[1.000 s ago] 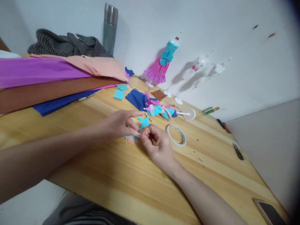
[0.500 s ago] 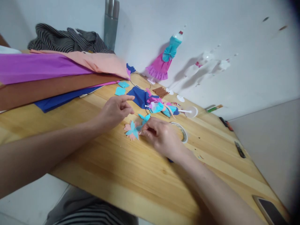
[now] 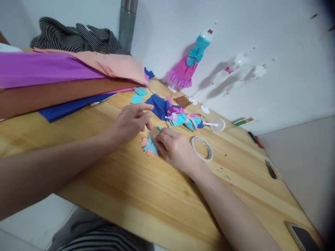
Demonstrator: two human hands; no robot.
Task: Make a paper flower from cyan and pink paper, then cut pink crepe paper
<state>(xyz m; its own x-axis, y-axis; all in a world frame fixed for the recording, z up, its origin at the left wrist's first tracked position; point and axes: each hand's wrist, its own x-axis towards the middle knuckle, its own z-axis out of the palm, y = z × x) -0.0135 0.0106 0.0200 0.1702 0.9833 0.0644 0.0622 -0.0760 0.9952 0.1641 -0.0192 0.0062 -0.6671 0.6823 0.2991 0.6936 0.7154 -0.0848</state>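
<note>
On the wooden table lies a paper flower (image 3: 149, 145) with pale blue petals over peach ones. My right hand (image 3: 174, 148) is at its right side, fingers pressed together over its edge; what they hold, if anything, is hidden. Behind the knuckles a bit of a second blue paper piece (image 3: 160, 128) shows. My left hand (image 3: 134, 120) hovers just beyond the flower, index finger stretched out and the others loosely bent, with nothing in it. A roll of tape (image 3: 202, 148) lies right of my right hand.
Coloured paper sheets (image 3: 78, 90) are stacked at the left. A small dressed doll form (image 3: 180, 119) lies near the middle; another in a pink skirt (image 3: 181, 73) stands by the wall. A cutter (image 3: 270, 169) and a phone (image 3: 303, 235) lie at the right.
My right hand has moved slightly left and away from me, covering more of the flower and the second blue piece. The white bit at its fingertips is now hidden. The view has shifted slightly.
</note>
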